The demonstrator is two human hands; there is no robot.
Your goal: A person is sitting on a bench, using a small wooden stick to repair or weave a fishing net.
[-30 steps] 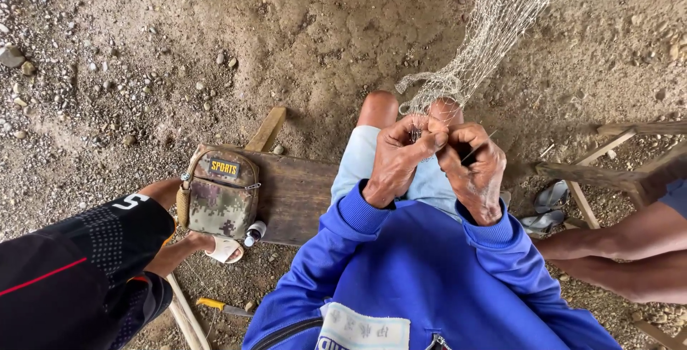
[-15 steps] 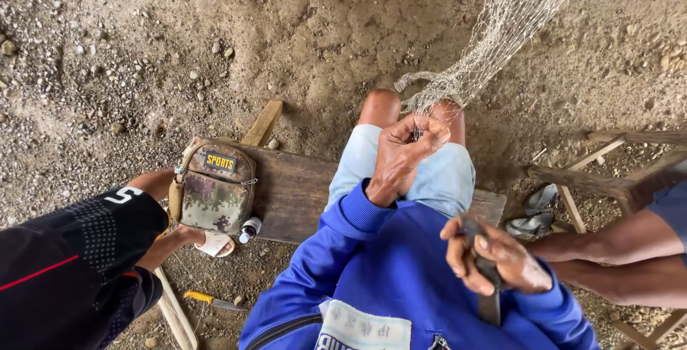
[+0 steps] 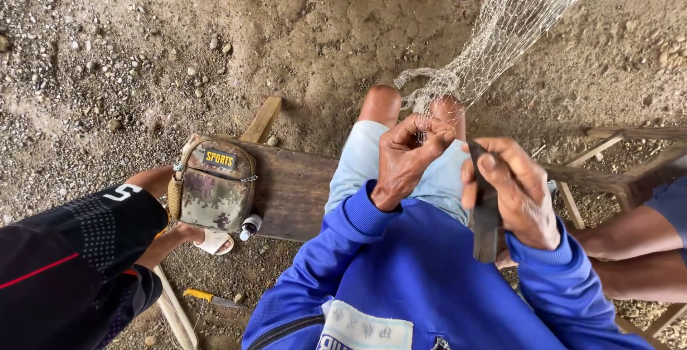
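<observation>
1. Fingers of your left hand (image 3: pixel 404 164) are curled and pinched shut on the mesh of the fishing net (image 3: pixel 501 35), right at the bunched end that lies over your knees.
2. Your right hand (image 3: pixel 512 192) is closed around a dark flat tool (image 3: pixel 486 210), thumb pressed on its upper part; the tool stands nearly upright, its lower end sticking out below your palm. You cannot tell from this view exactly what kind of tool it is.
3. Your two hands are near each other but apart, the right one a little lower and closer to your chest.
4. From the pinch the net rises away from you, up and to the right, stretched pale and thin over the dirt floor (image 3: pixel 322 28).
5. Your blue sleeves (image 3: pixel 372 242) and light shorts (image 3: pixel 358 167) fill the lower middle; you sit on a dark wooden surface (image 3: pixel 293 185).
6. On that surface, to your left, lies a small camouflage bag (image 3: pixel 215 189), with a small white bottle (image 3: pixel 248 227) just beside its lower right corner.
7. Another person in a black shirt (image 3: pixel 64 264) sits at your left, an arm resting by the bag.
8. On the ground below lies a yellow-handled knife (image 3: pixel 207 297).
9. At your right, a second person's bare legs (image 3: pixel 630 239) show beside a rough wooden frame (image 3: pixel 622 171).
</observation>
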